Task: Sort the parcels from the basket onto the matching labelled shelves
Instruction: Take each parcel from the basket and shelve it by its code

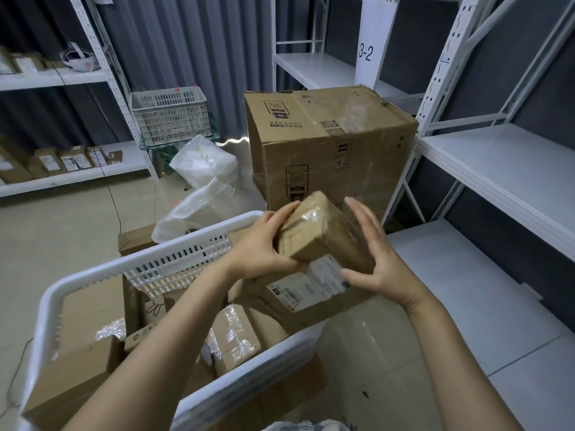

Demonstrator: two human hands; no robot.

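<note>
Over the white basket the left hand grips the small taped parcel, long axis pointing away; the right hand hovers open beside it.

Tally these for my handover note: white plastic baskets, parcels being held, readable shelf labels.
White plastic baskets: 2, the near basket and the far basket
Held parcel: 1
Readable shelf label: 1, reading "3-2"
Total: 4

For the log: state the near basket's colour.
White; the near basket shows best in the head view.
</note>
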